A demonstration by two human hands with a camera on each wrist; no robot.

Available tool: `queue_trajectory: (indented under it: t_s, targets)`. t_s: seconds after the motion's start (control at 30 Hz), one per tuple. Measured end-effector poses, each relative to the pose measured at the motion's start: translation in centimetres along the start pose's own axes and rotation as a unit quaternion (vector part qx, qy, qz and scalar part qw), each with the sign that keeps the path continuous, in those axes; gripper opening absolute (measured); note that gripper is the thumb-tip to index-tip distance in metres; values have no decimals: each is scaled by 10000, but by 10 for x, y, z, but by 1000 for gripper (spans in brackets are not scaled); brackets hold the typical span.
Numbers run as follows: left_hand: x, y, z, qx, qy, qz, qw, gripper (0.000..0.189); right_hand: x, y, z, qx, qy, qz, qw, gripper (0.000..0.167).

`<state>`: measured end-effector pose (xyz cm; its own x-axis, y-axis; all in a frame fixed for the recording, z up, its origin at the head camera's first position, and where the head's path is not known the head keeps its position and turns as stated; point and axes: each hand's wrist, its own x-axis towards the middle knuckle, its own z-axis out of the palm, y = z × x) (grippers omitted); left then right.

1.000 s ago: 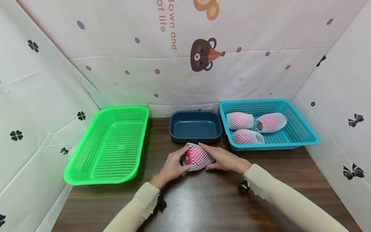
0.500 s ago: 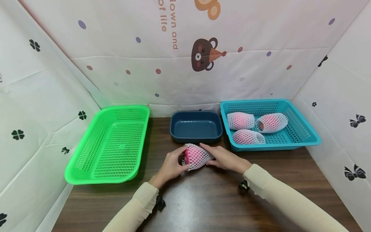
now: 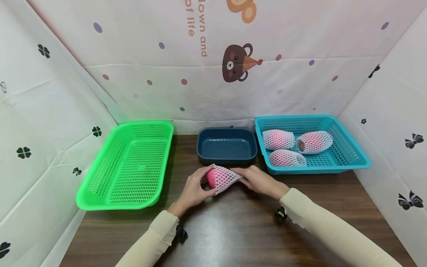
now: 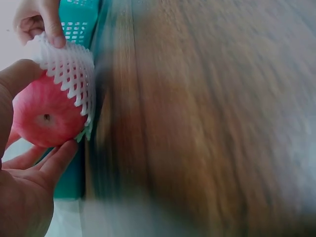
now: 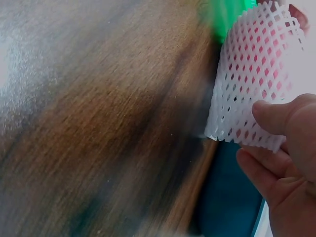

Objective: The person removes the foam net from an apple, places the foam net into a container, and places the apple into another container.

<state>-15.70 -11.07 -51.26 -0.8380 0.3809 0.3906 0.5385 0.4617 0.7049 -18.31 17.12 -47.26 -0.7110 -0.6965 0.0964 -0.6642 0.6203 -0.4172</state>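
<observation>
A red apple (image 4: pixel 52 106) comes partly out of its white foam net sleeve (image 3: pixel 225 178), its bare end facing left. My left hand (image 3: pixel 193 188) grips that bare end, thumb on one side and fingers on the other. On the opposite side my right hand (image 3: pixel 259 180) pinches the gathered end of the net between thumb and fingers. In the right wrist view the net (image 5: pixel 247 81) hangs loose past the fruit at the right thumb (image 5: pixel 274 116), with red showing through its far part.
A green plastic basket (image 3: pixel 123 205) stands on the left. Behind the hands is a dark blue dish (image 3: pixel 227 162). At the back right, a blue basket (image 3: pixel 353 157) holds three pink fruits in foam nets (image 3: pixel 278 139). Patterned cloth surrounds the brown wooden table (image 3: pixel 227 233).
My left hand has moved slightly left with the apple, and more of its red skin shows out of the net. The right hand's fingers have closed further on the net's end.
</observation>
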Motion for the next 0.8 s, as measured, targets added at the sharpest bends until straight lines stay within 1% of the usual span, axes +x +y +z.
queue_trajectory:
  t_s: [0.1,0.27,0.43,0.5,0.6,0.8]
  targets:
    - [-4,-2,-4,228,42,-33,9997,86,0,-1,-2,-21,70,-45,10000,44]
    - [-9,-4,-9,255,38,-212,9994,93,1,-4,-6,51,122,-1,9999,44]
    - [-12,-6,-12,432,98,-86,9990,97,2,-5,-9,159,134,10,9998,43]
    - [-14,-7,-13,483,122,-48,9987,96,2,-6,-10,143,187,-57,9997,41]
    - [-17,-9,-15,512,150,-75,9985,92,3,-7,-12,86,322,-164,9993,38]
    - [-23,-13,-19,465,186,-298,9983,84,6,-12,-16,-130,584,-269,9978,33]
